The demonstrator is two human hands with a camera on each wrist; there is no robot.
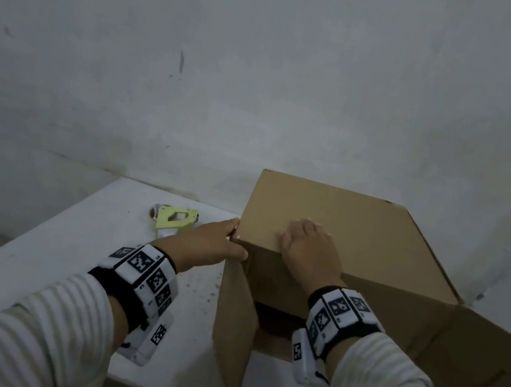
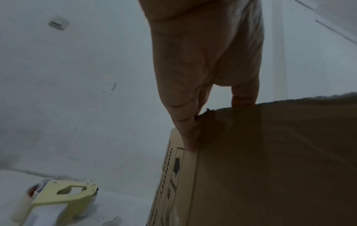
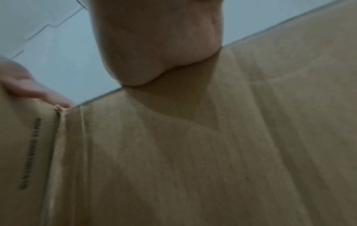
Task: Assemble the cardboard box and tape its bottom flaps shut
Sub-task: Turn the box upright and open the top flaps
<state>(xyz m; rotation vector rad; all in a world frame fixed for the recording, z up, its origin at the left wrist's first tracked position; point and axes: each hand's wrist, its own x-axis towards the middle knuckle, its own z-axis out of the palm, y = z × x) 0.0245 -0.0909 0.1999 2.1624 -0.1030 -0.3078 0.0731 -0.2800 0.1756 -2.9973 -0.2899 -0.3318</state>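
Note:
A brown cardboard box (image 1: 360,232) stands on the white table (image 1: 67,245), its open end facing me. One flap (image 1: 234,326) sticks out toward me on the left, another flap (image 1: 473,361) spreads to the right. My left hand (image 1: 234,239) grips the box's near upper left corner, thumb on the near face and fingers down the printed left side (image 2: 173,175). My right hand (image 1: 300,239) lies flat, palm down, on the top panel. In the right wrist view only the heel of the palm (image 3: 158,45) shows, pressed on the cardboard (image 3: 193,152); its fingers are hidden there.
A pale yellow-green tape dispenser (image 1: 176,220) lies on the table left of the box, close to the wall; the left wrist view shows the dispenser (image 2: 63,198) too. A grey-white wall (image 1: 268,76) rises right behind the table. The table's front edge runs just under my forearms.

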